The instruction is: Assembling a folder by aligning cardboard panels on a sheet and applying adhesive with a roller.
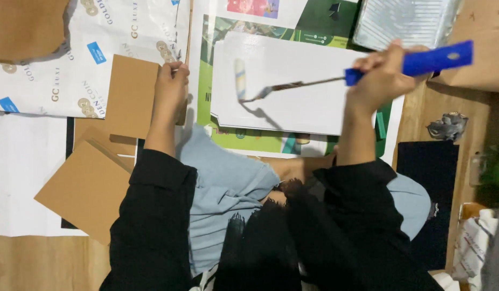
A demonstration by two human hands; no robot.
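Note:
My right hand (383, 75) grips the blue handle of a small paint roller (240, 80), whose pale roller head hovers over the left part of a white board (292, 97). The board lies on green printed paper (203, 81). My left hand (171, 86) rests with its fingers curled on the right edge of a brown cardboard sheet (132, 94), beside the white board. Both arms wear black sleeves, and my knees in light blue cloth sit below the board.
A silver paint tray (405, 21) lies at the top right. More brown cardboard sheets (85, 188) lie at the left on white printed paper (55, 59). A black sheet (430, 172) and a crumpled grey rag (447, 126) lie on the wooden floor at right.

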